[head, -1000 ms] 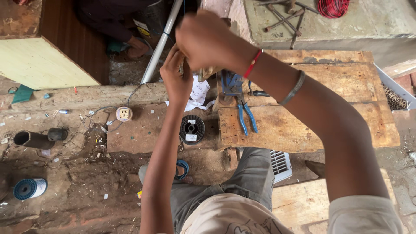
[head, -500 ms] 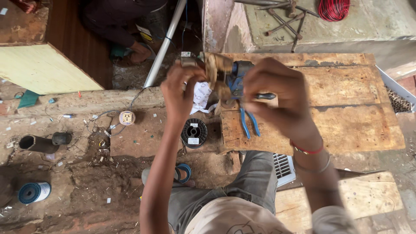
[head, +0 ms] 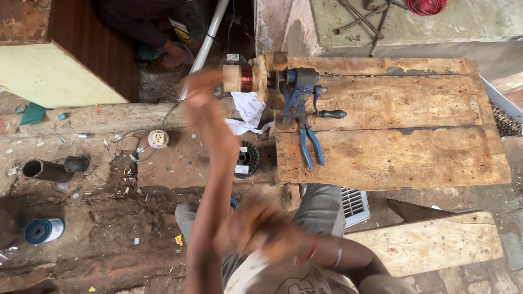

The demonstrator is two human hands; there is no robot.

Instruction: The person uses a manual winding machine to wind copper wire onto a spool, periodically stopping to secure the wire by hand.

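My left hand (head: 199, 92) is raised and blurred, just left of a wooden former wound with copper wire (head: 246, 76). Whether it touches the former or grips anything is unclear. The former sits on a blue hand-crank winder (head: 299, 90) fixed to the left edge of a worn wooden table (head: 403, 147). My right hand (head: 256, 234) is low, close to my body and smeared by motion, away from the winder. I cannot see anything in it. Blue-handled pliers (head: 310, 146) lie on the table below the winder.
A black wire spool (head: 248, 159) and a white socket (head: 158, 139) sit on the dirt floor left of the table. A blue spool (head: 42, 230) and dark pipe (head: 46, 170) lie at far left. Another person (head: 163, 32) crouches at top. White paper (head: 248, 109) hangs under the former.
My right hand has left the winder's crank and dropped down toward my body. My left hand has stayed up near the wooden former, shifting slightly left.
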